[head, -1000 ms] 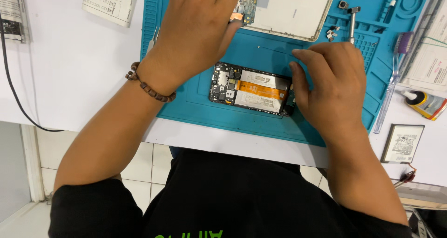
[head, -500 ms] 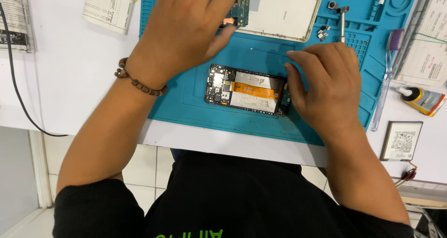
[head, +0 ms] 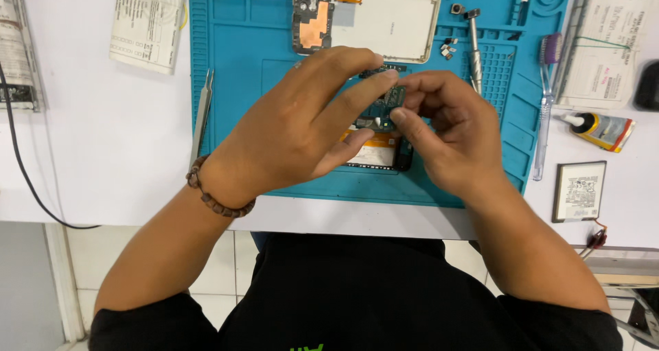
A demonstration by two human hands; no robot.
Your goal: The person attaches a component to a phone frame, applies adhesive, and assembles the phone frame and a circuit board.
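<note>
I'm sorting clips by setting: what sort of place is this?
Probably a phone repair bench: a blue silicone work mat, an opened white phone back shell, and a small green circuit board held in both hands.

Between my left hand [head: 302,135] and right hand [head: 446,128] sits a matt green circuit board [head: 386,105]. Under them lies a matt blue rubbery mat [head: 240,56]. Beyond my right hand, a shiny metal screwdriver [head: 475,45]; on my left wrist, wooden beads [head: 213,199].
</note>
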